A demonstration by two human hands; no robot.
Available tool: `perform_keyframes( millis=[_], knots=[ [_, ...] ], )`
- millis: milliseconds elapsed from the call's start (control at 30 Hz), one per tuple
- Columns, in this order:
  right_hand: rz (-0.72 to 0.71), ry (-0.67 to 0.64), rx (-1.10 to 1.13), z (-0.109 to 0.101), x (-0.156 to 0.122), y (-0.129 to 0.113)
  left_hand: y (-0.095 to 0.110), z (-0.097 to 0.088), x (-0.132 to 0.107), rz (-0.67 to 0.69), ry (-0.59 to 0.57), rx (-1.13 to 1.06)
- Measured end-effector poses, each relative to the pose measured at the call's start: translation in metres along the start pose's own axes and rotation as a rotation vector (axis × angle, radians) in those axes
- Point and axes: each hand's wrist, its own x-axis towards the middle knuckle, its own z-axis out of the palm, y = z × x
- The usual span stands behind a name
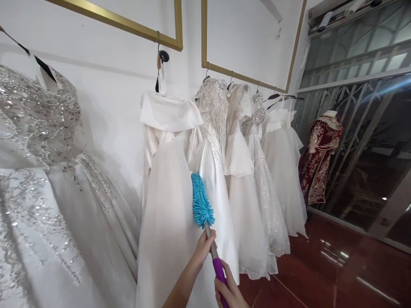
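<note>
A bridal shop: white wedding gowns point(224, 171) hang on gold rails point(244, 77).

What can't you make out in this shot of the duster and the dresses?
Head view:
- Right hand: cut off by the bottom edge.
- Duster handle end: hidden inside that hand.
- Left hand: fingers wrapped behind the pole.
- Beaded gown: cut off by the left edge.

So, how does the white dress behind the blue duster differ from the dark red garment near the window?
The white dress hangs from a hanger on the gold rail; the dark red garment sits on a mannequin form. The white dress is plain and smooth; the red garment carries pale embroidery. The white dress is close to the duster that the left hand and right hand hold; the red garment stands far off. Both are upright on display.
</note>
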Motion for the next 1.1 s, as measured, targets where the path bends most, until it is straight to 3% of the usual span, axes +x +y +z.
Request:
perform_keyframes(
  millis=[133, 267, 433, 700, 867, 967, 1100],
  knots=[
    [0.053, 0.034, -0.020, -0.007, 0.010, 0.031, -0.035, -0.004, 0.001, -0.107, -0.018, 0.025],
    [0.004, 0.025, -0.064, -0.017, 0.017, 0.034, -0.045, -0.003, 0.003, -0.175, -0.034, -0.005],
    [-0.043, -0.067, -0.061, -0.033, 0.023, 0.001, -0.023, 0.010, 0.018, -0.135, -0.009, -0.038],
    [-0.135, -0.174, -0.033, -0.063, 0.037, -0.076, 0.049, 0.040, 0.048, 0.069, 0.041, -0.039],
    [-0.188, -0.212, -0.046, -0.080, 0.056, -0.104, 0.084, 0.059, 0.067, 0.185, 0.088, -0.031],
    [-0.185, -0.211, -0.058, -0.094, 0.069, -0.107, 0.084, 0.070, 0.081, 0.212, 0.129, -0.032],
    [-0.103, -0.229, -0.091, -0.118, 0.086, -0.096, 0.054, 0.082, 0.101, 0.126, 0.188, -0.042]
  ],
)
